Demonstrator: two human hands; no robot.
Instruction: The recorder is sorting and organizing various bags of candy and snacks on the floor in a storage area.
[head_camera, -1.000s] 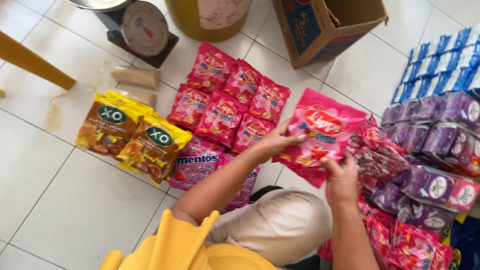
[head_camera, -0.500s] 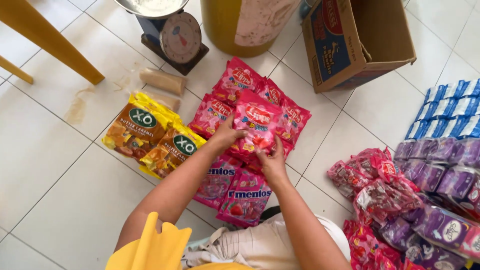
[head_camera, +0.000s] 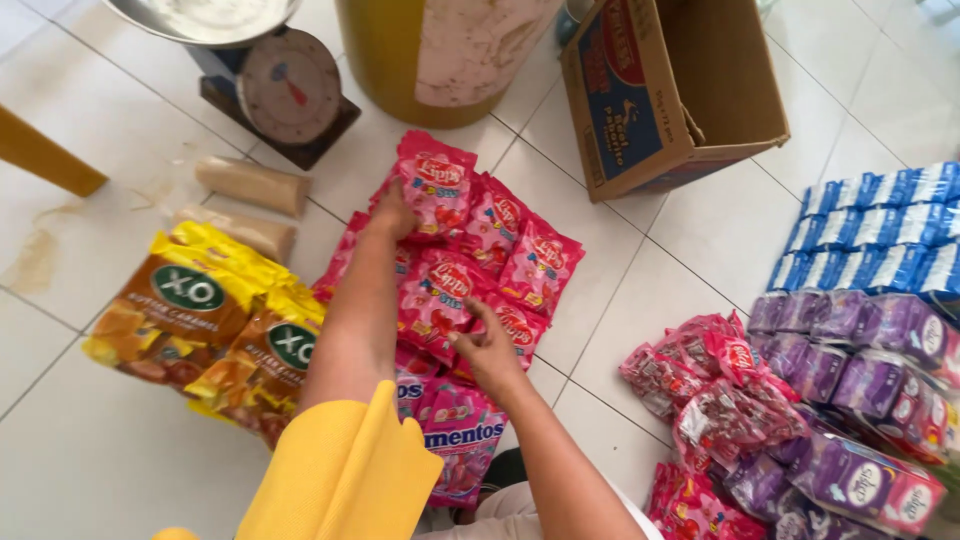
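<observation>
Several pink candy bags (head_camera: 535, 262) lie in overlapping rows on the white tiled floor. My left hand (head_camera: 393, 213) reaches to the far end of the rows, its fingers curled on the left edge of the farthest pink bag (head_camera: 440, 185). My right hand (head_camera: 488, 345) rests with fingers spread on a nearer pink bag in the same group. A yellow sleeve covers my left upper arm.
Yellow caramel bags (head_camera: 190, 300) lie to the left, pink-purple candy bags (head_camera: 465, 440) near my knees. Behind them are a kitchen scale (head_camera: 285, 85), a yellow drum (head_camera: 400, 60) and an open cardboard box (head_camera: 690, 90). Loose red bags (head_camera: 720, 390), purple packs (head_camera: 860, 370) and blue packs (head_camera: 880, 230) fill the right.
Both hands carried a pink bag from the right-hand heap and set it on the rows. The left hand has since reached to the farthest bag; the right hand stays on the nearer ones.
</observation>
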